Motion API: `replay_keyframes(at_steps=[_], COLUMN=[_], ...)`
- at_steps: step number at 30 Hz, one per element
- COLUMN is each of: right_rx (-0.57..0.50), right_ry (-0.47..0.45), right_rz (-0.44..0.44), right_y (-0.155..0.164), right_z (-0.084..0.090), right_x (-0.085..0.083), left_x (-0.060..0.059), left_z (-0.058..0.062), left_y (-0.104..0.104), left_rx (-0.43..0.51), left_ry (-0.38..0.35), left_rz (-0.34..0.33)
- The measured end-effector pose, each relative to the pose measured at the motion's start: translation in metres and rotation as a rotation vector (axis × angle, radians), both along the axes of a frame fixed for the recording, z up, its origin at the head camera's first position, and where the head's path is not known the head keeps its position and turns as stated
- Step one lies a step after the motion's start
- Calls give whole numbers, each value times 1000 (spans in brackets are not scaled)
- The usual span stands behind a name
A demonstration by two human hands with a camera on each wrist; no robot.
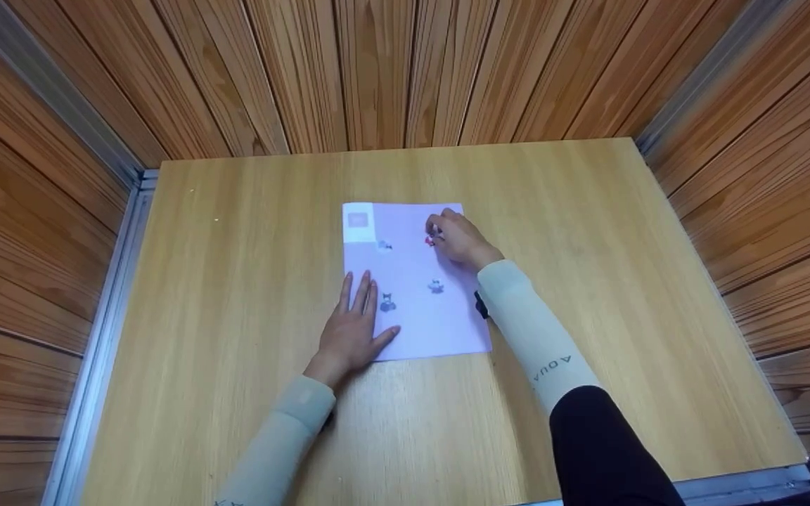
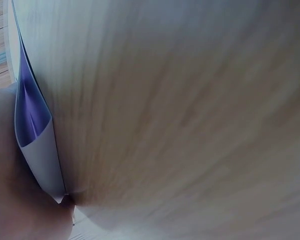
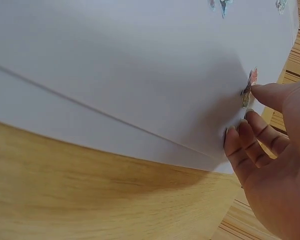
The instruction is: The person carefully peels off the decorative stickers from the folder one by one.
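both arms wear pale greenish-grey sleeves. the right sleeve (image 1: 531, 330) bears dark "aqua" lettering, with black fabric above it. the left sleeve (image 1: 285, 436) is plain.

sheet (image 1: 415, 302) mid-table (image 1: 236, 281) | left hand (image 1: 352, 330) on near-left corner | right hand (image 1: 458, 239) on far-right part

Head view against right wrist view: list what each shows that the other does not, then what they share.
Only the head view shows the left hand lying flat on the lilac sheet, the other small stickers and the whole table. Only the right wrist view shows a crease line across the sheet and the curled fingertips up close. Both show the right hand at a small red sticker on the sheet.
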State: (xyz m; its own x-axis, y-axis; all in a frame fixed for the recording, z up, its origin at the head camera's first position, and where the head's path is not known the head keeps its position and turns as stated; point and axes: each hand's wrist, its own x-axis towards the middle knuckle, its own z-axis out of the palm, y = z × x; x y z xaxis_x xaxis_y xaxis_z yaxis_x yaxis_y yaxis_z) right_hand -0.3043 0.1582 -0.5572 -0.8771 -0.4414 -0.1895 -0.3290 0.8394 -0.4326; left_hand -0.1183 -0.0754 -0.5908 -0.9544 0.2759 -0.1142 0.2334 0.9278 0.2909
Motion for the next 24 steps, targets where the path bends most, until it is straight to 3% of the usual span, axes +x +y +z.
replay_keyframes(at_steps=[24], right_rx=[73], right_ry=[-10], right_rz=[11], right_y=[-6], right_z=[1], right_x=[-3], left_x=[0], left_z=[2], left_y=[-1], left_rx=[20], left_ry=[-12], left_rz=[0])
